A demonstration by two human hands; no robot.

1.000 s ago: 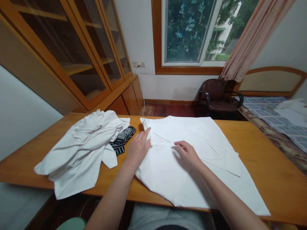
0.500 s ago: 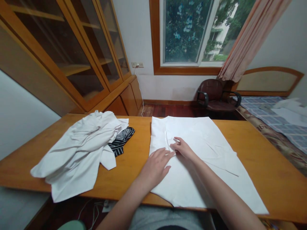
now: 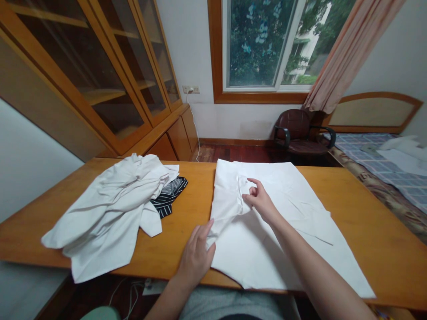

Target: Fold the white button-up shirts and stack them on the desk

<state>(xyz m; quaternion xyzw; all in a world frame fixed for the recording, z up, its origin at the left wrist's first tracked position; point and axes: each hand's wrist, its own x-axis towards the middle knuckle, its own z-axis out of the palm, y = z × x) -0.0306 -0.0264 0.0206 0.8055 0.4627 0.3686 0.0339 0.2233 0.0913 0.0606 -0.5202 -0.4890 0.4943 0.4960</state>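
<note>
A white garment (image 3: 283, 258) lies spread on the wooden table (image 3: 187, 222), its upper left part creased and partly lifted. My left hand (image 3: 196, 253) is at its left edge, with the cloth pinched between thumb and fingers. Over the upper middle, my right hand (image 3: 262, 200) has its thumb and bent fingers closed on a raised fold next to a slit-like seam, while its index finger reaches out above. Taut creases run in the cloth from one hand to the other.
To the left on the table lies a heap of white clothing (image 3: 110, 204), with a black striped cloth (image 3: 170, 195) under its right side. Beyond the table stand a brown armchair (image 3: 295, 133), a glass-door cabinet (image 3: 133, 66) and a bed (image 3: 376, 155).
My left hand has moved left and nearer from the slit to the garment's edge. My right hand has shifted slightly right and up, drawing the cloth; the upper left edge has moved right.
</note>
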